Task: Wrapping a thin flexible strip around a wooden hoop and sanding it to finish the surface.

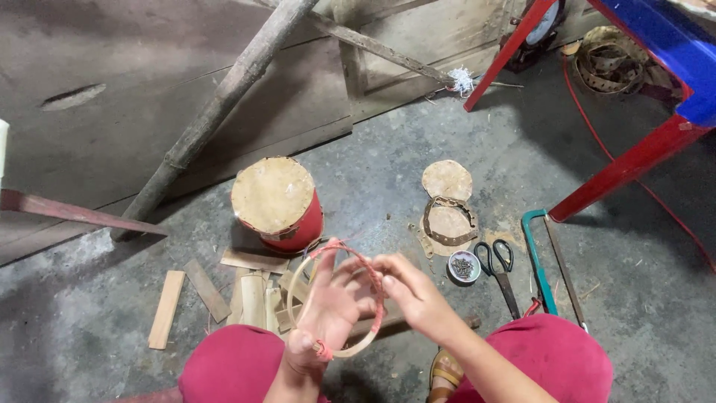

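Head view: both hands on a thin hoop, above the knees

Head view looks straight down. The left hand [328, 310] is passed through a thin pale bamboo-strip ring partly wrapped in red cord [339, 298]; its fingers spread inside the loop, the thumb side pinning the rim low near the wrist, where a red knot sits. The right hand [414, 295] closes its fingertips on the rim at the upper right, where the red wrapping runs. Both hands are clamped on the ring, which is held in the air between the knees, above the floor.

Handling, as a judgement: the ring looks light and springy, stiff along the strip but easy to squash out of round. Best taken by the rim at two opposite points, as now; the wrapped arc should give more friction than the bare strip.

Orientation: the hoop tilts, its open face turned up toward the camera and slightly left. It reads as an oval, long axis running from lower left to upper right.

Around: a red cylindrical tin capped with a tan disc [277, 203] stands just beyond the hands. Flat pale wooden offcuts [201, 291] lie left. To the right, a small round tin of dark nails [464, 266], black-handled scissors [498, 267] and a teal-framed hacksaw [541, 261] lie on the grey concrete floor [373, 172].
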